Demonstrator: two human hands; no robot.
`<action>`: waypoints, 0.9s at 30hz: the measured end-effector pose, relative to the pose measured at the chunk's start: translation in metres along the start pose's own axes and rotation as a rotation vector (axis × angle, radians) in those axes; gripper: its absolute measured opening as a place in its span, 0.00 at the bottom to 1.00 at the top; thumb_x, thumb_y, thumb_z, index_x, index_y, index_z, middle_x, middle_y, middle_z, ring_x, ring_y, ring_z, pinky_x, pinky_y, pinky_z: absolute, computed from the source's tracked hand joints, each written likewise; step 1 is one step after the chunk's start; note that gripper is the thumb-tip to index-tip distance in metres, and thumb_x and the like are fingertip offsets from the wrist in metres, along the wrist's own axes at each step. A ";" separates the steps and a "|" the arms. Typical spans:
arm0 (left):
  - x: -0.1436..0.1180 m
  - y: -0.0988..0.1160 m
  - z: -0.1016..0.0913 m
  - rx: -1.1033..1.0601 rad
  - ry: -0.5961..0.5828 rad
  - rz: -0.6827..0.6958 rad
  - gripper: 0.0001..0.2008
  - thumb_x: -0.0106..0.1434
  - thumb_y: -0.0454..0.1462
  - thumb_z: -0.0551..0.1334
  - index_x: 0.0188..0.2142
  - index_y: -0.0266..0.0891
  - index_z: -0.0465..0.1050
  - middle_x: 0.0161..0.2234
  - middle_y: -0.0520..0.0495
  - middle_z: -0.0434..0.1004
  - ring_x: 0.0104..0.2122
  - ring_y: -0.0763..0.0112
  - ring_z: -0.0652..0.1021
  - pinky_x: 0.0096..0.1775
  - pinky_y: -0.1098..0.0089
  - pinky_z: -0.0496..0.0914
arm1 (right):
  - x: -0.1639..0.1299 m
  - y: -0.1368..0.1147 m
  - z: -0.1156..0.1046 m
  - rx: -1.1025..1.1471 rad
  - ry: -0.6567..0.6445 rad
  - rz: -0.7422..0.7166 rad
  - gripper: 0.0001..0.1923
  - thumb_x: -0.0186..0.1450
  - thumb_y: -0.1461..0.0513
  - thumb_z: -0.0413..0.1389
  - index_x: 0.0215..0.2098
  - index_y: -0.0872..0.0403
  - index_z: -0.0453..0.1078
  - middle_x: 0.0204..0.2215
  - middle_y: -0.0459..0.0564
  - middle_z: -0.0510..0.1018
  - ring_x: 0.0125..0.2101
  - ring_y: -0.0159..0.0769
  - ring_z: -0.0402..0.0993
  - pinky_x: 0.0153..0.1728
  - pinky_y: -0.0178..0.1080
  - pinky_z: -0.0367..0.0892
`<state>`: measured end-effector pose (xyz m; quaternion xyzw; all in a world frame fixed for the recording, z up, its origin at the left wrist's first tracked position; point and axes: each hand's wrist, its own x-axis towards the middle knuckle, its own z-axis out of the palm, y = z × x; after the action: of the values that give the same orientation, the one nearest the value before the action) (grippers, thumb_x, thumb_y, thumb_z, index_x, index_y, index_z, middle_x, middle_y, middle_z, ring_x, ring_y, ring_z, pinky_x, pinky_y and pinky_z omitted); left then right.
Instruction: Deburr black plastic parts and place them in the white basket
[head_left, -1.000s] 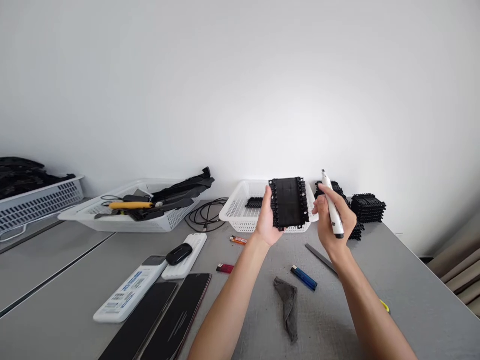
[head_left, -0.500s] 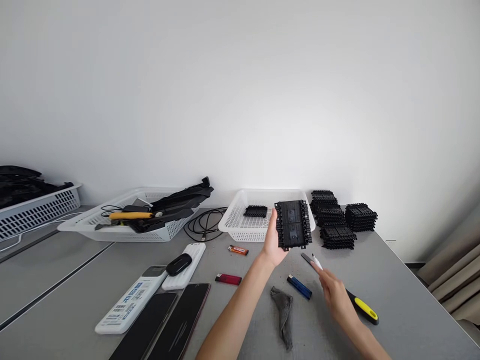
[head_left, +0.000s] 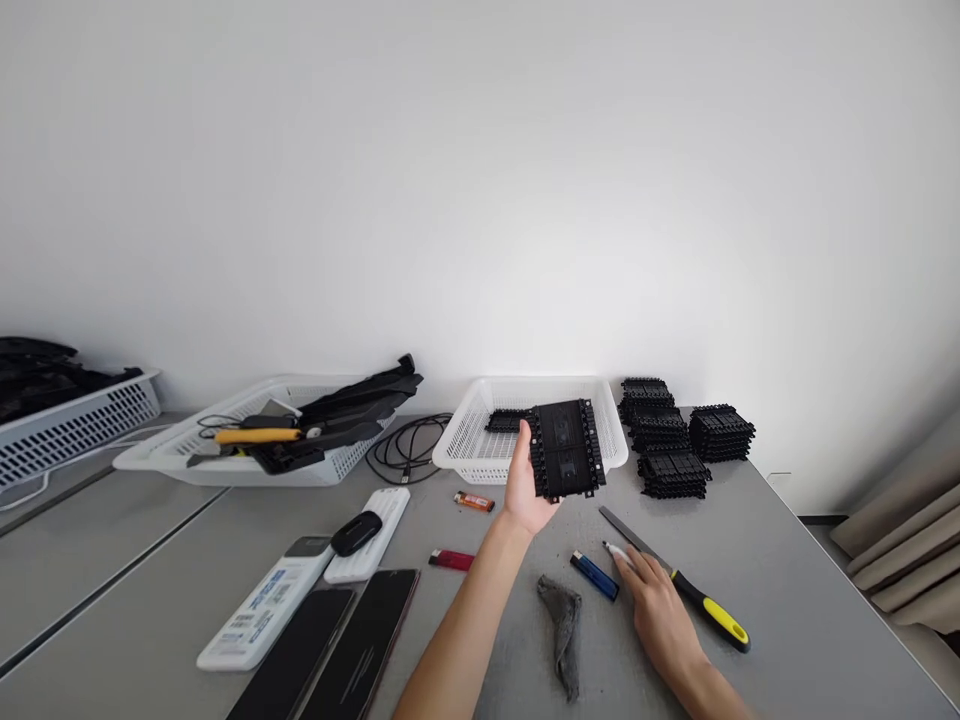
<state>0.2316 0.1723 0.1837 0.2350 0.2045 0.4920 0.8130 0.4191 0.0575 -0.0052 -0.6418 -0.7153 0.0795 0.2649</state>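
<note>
My left hand [head_left: 526, 488] grips a flat black plastic part [head_left: 566, 450] with toothed side edges, raised in front of the white basket [head_left: 457, 455]. Its thumb lies along the part's left edge; the other fingers are hidden behind. Low over the table, my right hand [head_left: 661, 605] has its fingers on a white marker pen [head_left: 616, 551], whose dark tip points left. Just right of that hand lies a file [head_left: 637, 530] with a black and yellow handle. A blue lighter [head_left: 595, 575] is left of the pen, and a crumpled grey cloth [head_left: 562, 635] lies nearer me.
Another black part [head_left: 508, 420] lies in the basket. Stacks of black parts [head_left: 673, 470] stand right of it. An orange lighter [head_left: 474, 501], a red lighter [head_left: 451, 560], phones [head_left: 360, 640], white power banks [head_left: 259, 610] and a basket of tools [head_left: 172, 460] are leftward.
My right hand has lowered slightly toward the table with the pen, uncovering more of the file. My left hand has shifted a little left with the black part, which is turned slightly.
</note>
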 end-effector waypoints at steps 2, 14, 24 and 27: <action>0.002 0.002 0.000 0.020 -0.018 -0.014 0.33 0.62 0.58 0.55 0.59 0.42 0.68 0.48 0.39 0.79 0.49 0.55 0.78 0.52 0.57 0.71 | 0.017 -0.010 -0.030 0.097 0.009 -0.057 0.30 0.64 0.72 0.43 0.61 0.50 0.66 0.58 0.54 0.70 0.58 0.48 0.66 0.56 0.52 0.65; 0.033 0.019 -0.004 0.373 -0.163 -0.282 0.28 0.62 0.57 0.56 0.48 0.38 0.77 0.43 0.38 0.81 0.47 0.55 0.79 0.45 0.62 0.73 | 0.198 -0.078 -0.181 0.279 -0.019 -0.256 0.16 0.68 0.54 0.51 0.37 0.55 0.77 0.30 0.49 0.78 0.29 0.36 0.70 0.31 0.38 0.64; 0.123 0.101 -0.023 0.956 0.263 0.369 0.20 0.57 0.40 0.67 0.49 0.39 0.68 0.39 0.42 0.78 0.35 0.64 0.81 0.37 0.65 0.74 | 0.299 -0.063 -0.114 0.362 0.154 0.154 0.12 0.70 0.59 0.47 0.38 0.57 0.70 0.23 0.48 0.75 0.21 0.34 0.67 0.25 0.36 0.60; 0.165 0.103 -0.046 1.217 0.384 0.317 0.15 0.57 0.40 0.67 0.43 0.38 0.72 0.33 0.43 0.79 0.34 0.64 0.80 0.35 0.67 0.72 | 0.326 -0.055 -0.086 0.351 0.041 0.305 0.12 0.72 0.62 0.46 0.43 0.61 0.69 0.25 0.52 0.76 0.20 0.33 0.69 0.27 0.36 0.64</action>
<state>0.2041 0.3702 0.1904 0.5882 0.5506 0.4355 0.4015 0.4006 0.3418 0.1825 -0.6881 -0.5797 0.2286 0.3718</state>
